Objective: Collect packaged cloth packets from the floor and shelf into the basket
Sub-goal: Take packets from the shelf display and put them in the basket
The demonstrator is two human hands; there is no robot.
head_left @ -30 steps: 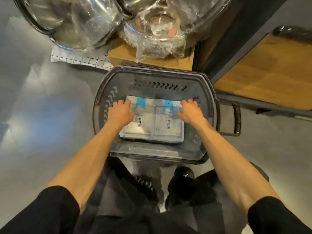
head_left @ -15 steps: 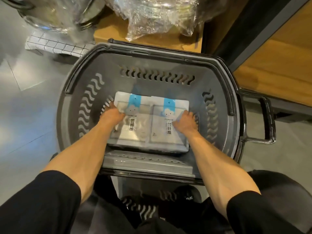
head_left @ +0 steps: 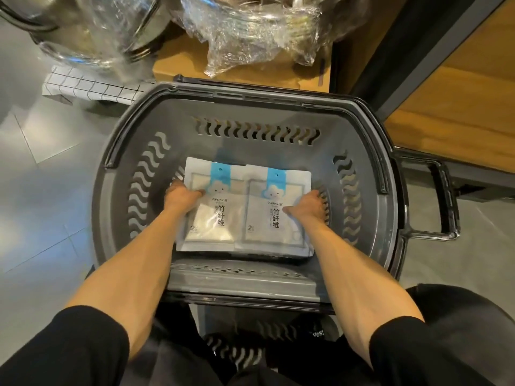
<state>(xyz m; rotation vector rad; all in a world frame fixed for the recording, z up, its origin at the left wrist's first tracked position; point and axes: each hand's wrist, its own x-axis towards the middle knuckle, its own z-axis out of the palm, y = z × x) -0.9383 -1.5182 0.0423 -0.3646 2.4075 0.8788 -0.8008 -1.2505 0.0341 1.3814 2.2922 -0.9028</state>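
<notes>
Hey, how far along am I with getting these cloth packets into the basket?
Done: two white-and-blue cloth packets lie side by side inside the grey plastic basket. In hand: the left hand and right hand grip their outer edges, thumbs on top. Left: let go; no other packets show in this view.
</notes>
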